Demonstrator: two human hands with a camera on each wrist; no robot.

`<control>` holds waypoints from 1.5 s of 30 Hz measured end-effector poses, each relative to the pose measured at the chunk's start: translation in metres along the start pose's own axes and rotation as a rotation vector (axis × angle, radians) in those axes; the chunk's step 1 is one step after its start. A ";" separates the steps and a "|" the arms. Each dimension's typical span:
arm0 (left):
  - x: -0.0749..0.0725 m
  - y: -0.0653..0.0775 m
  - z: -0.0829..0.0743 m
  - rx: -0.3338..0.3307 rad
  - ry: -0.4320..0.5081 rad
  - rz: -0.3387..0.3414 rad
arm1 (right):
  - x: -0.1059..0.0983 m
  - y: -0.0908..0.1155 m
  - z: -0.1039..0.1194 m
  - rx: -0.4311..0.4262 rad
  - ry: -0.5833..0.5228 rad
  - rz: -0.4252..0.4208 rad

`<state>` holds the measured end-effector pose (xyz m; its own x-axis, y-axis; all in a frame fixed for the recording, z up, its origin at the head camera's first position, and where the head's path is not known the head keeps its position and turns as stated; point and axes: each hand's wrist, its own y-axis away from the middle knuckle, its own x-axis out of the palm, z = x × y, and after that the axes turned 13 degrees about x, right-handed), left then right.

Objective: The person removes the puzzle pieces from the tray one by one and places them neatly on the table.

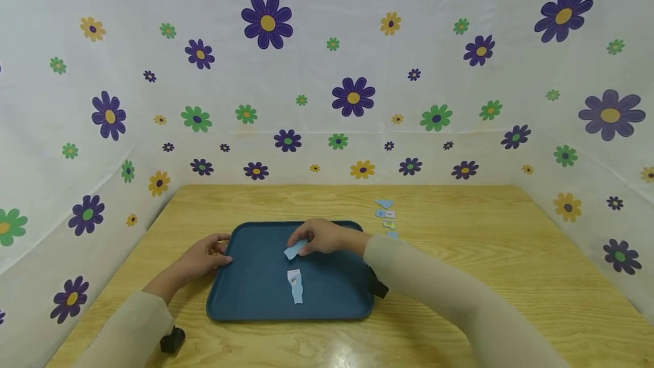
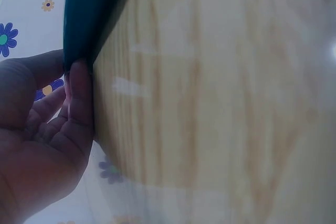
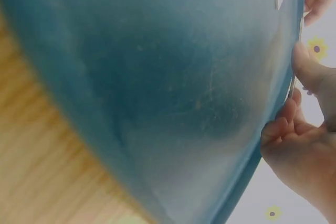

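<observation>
A dark blue tray [image 1: 250, 283] lies on the wooden table. At its left rim, my left hand [image 1: 201, 257] pinches the edge, thumb on one side and fingers on the other in the left wrist view. Over the tray's upper middle, my right hand [image 1: 322, 235] holds a flat light blue puzzle piece [image 1: 293, 251] between thumb and fingers, tilted. Below it on the tray lie light blue and whitish puzzle pieces [image 1: 296, 288], lined up in a short column with a small picture on them. In the right wrist view, the held piece [image 3: 292, 85] shows only as a thin edge.
Right of the tray's far corner, several small pieces sit in a column on the table [image 1: 460, 231]: a blue triangle [image 1: 385, 204], a blue-and-white piece [image 1: 385, 214], a yellow-green one [image 1: 389, 225] and another blue one [image 1: 392, 234]. A flowered white cloth [image 1: 306, 61] encloses the table.
</observation>
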<state>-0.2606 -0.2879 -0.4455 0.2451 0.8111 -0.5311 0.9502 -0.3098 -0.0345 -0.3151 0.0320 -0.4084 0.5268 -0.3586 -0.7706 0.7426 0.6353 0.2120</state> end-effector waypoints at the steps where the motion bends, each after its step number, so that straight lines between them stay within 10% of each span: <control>1: 0.000 0.000 -0.001 0.000 0.001 0.001 | -0.001 0.002 0.000 0.013 -0.011 -0.017; 27: 0.000 0.000 0.001 0.016 0.008 0.005 | 0.004 0.079 -0.029 0.229 -0.276 -0.423; 45: 0.000 0.001 -0.001 -0.004 -0.013 0.007 | 0.005 0.140 -0.048 0.315 -0.340 -0.519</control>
<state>-0.2592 -0.2871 -0.4445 0.2497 0.8023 -0.5421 0.9492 -0.3136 -0.0270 -0.2287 0.1519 -0.4116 0.1329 -0.7895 -0.5992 0.9911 0.1132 0.0707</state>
